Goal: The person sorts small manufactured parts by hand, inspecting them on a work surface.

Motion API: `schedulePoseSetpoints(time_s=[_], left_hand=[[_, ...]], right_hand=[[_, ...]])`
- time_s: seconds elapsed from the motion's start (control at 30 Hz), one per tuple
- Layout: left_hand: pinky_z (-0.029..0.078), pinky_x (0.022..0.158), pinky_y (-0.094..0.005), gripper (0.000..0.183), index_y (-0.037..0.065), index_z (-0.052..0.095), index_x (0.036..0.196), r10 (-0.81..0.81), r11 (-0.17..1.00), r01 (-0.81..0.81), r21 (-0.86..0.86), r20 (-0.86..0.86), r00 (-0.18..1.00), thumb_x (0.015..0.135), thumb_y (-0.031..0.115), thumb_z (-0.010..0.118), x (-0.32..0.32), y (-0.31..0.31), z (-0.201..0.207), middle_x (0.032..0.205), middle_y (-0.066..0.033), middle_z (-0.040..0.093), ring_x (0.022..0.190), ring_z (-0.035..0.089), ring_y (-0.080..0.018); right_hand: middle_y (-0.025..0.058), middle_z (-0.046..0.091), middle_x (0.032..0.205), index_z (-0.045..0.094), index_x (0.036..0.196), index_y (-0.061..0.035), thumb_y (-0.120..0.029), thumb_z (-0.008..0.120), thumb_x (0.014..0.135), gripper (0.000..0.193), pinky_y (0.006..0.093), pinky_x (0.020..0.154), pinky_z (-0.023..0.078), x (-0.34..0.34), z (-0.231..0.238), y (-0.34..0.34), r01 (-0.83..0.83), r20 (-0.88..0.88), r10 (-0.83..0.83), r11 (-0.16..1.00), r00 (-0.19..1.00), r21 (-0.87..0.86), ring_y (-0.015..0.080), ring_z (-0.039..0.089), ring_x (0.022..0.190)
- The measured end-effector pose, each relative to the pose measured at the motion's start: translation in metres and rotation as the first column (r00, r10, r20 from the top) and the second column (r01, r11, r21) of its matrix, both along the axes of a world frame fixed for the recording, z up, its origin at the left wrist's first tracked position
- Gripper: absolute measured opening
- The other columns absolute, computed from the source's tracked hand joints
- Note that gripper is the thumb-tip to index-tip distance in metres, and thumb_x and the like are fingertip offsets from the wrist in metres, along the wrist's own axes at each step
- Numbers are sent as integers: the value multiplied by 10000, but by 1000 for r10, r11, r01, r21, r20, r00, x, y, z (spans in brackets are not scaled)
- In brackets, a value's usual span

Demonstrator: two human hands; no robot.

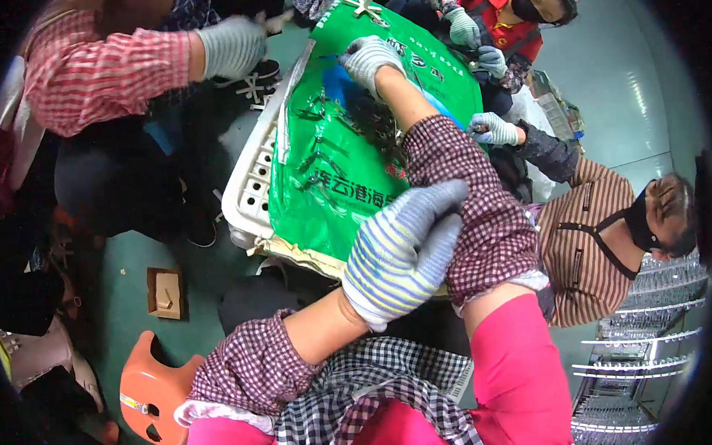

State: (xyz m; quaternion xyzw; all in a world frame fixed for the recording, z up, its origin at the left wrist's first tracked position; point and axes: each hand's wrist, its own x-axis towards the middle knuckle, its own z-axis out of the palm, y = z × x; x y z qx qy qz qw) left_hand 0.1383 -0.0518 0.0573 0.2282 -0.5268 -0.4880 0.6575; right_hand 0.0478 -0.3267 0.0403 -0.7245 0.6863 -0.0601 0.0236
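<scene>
"Head view, and the right hand reaches over the green sack, right beside something blue!"

"The left hand?"

"Over the sack's near edge, fingers curled, thumb drawn in!"

"Anything in either grip?"

"Can't tell for either; the gloves hide the fingers' undersides."

"And the dark pieces?"

"Heaped on the sack, alongside the right forearm, with the white crate underneath it all!"

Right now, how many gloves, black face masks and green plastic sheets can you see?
Gloves: 6 (left hand 1, right hand 1, other people 4)
Black face masks: 2
Green plastic sheet: 1
Total: 9
</scene>
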Motion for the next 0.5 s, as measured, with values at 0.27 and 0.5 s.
schedulePoseSetpoints(time_s=[0.27, 0.5], left_hand=[[495, 687, -361, 269, 2, 572, 1048, -36, 999, 35, -36, -30, 999, 780, 27, 580, 0, -1, 4, 867, -180, 616, 777, 616, -336], [485, 732, -282, 277, 14, 578, 1068, -50, 999, 50, 5, 4, 999, 793, -17, 579, -2, -8, -7, 910, -113, 637, 821, 627, -193]], right_hand=[[156, 590, 1129, 638, 1057, -94, -332, 541, 800, 363, 434, 849, 465, -20, -18, -73, 66, -58, -65, 998, 996, 12, 330, 573, 1040], [133, 610, 1095, 639, 1064, -138, -323, 580, 790, 336, 410, 817, 485, 3, -7, -43, -11, -255, 26, 998, 967, 61, 319, 589, 1005]])
